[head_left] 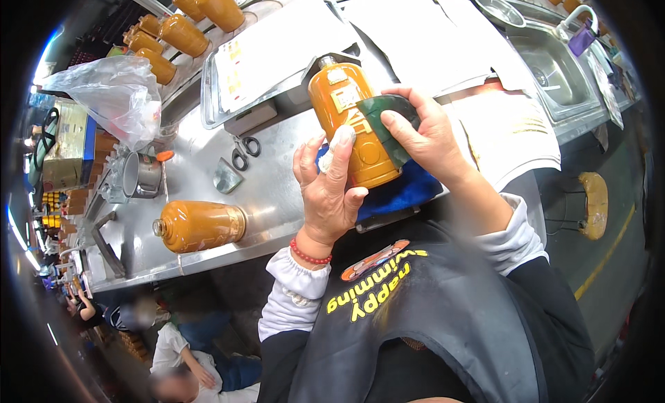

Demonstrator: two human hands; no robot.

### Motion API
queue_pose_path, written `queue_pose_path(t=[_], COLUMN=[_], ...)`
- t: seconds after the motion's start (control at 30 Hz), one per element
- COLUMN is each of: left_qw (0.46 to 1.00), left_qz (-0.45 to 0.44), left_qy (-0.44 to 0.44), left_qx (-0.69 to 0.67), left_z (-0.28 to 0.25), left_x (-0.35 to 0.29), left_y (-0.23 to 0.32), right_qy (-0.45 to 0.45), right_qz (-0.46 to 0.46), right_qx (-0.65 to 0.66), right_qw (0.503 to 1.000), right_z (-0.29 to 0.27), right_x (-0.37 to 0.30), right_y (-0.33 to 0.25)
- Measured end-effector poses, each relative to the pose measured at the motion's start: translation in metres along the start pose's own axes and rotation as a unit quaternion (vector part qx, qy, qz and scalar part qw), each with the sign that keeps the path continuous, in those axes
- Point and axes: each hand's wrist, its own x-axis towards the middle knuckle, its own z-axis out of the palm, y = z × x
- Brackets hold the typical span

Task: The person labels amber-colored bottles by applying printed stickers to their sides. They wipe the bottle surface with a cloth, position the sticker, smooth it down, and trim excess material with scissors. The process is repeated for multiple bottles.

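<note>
A glossy amber-brown bottle [370, 164] lies tilted in front of me, its neck pointing away, with pale decals on its side. My right hand [433, 136] pinches a dark green flexible scraper [384, 126] between thumb and fingers, its edge against the bottle's right side. My left hand [329, 191] is at the bottle's left side, fingers stretched out and apart. Its index fingertip, wrapped in something pale, touches the decal. Under the bottle is blue cloth [409, 191]. Another amber bottle [201, 226] lies on its side to the left.
Black-handled scissors [240, 159] lie on the steel worktop [277, 143] beside a metal pot [142, 174]. A tray [208, 101] holds white decal sheets [256, 63]. More amber bottles [183, 34] stand at the back left. A sink [554, 67] is at the far right, above a stool [593, 205].
</note>
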Motion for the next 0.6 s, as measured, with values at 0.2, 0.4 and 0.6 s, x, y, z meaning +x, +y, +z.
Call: queue_pose_path(t=[0.2,0.4,0.6], left_qw=[0.998,0.984,0.989], left_qz=[0.009,0.107,0.093], left_qy=[-0.047,-0.111,-0.092], left_qx=[0.028,0.092,0.065], left_z=[-0.013,-0.02,-0.009], left_x=[0.005,0.052,0.071], left_y=[-0.011,-0.019,-0.041], right_qy=[-0.019,-0.027,-0.039], right_qz=[0.042,0.077,0.071], right_qx=[0.096,0.147,0.154], right_qw=[0.994,0.986,0.985], right_z=[-0.008,-0.009,-0.01], right_x=[-0.004,-0.007,-0.007], right_y=[0.019,0.026,0.029])
